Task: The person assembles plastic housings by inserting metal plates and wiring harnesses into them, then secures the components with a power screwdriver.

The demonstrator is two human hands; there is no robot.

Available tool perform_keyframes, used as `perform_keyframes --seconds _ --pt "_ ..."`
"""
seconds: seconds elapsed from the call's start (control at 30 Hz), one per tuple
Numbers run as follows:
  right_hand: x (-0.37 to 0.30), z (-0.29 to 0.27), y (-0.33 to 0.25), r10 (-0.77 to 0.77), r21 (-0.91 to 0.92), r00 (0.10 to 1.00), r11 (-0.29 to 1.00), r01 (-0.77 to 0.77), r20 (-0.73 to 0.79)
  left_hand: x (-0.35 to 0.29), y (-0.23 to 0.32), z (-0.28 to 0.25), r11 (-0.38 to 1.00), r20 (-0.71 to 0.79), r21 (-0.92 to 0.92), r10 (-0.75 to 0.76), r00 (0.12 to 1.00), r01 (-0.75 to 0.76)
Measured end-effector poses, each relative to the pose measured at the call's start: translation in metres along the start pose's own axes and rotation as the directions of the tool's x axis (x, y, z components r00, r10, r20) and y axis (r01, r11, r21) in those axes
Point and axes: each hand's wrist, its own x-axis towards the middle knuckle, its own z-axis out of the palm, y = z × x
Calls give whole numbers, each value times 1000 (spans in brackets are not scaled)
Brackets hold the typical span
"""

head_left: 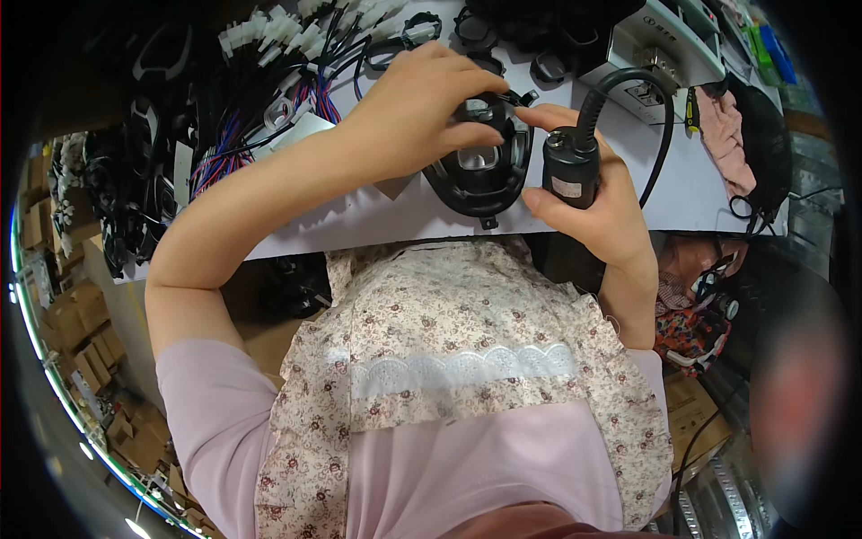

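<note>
Black moulded-plastic, oval housing (482, 196) sits at the white table's (690, 190) near edge, probably for easy reach. Left hand (406, 112) arches over it, likely steadying; can't tell if it's pinching. Right hand (615, 216) wraps a black cylindrical corded tool (568, 171), cable (671, 117) looped up, presumably clear. White-plugged wire bundles (262, 38) lie toward the far-left corner.
</note>
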Motion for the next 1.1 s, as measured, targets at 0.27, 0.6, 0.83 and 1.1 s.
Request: perform_keyframes --seconds 0.27,0.6,0.83,1.1 --pt "-10 5 24 161 162 987 974 -159 3 -14 5 -8 825 294 -373 -328 898 424" --pt "-9 0 27 -94 185 984 981 65 149 -9 6 6 224 414 -824 -387 824 520" --pt "-11 8 24 -75 271 988 962 37 132 -8 16 8 665 125 -683 -300 946 301" --pt "-10 -6 22 -24 163 999 986 28 -26 -12 15 -5 894 140 -366 -220 965 257"
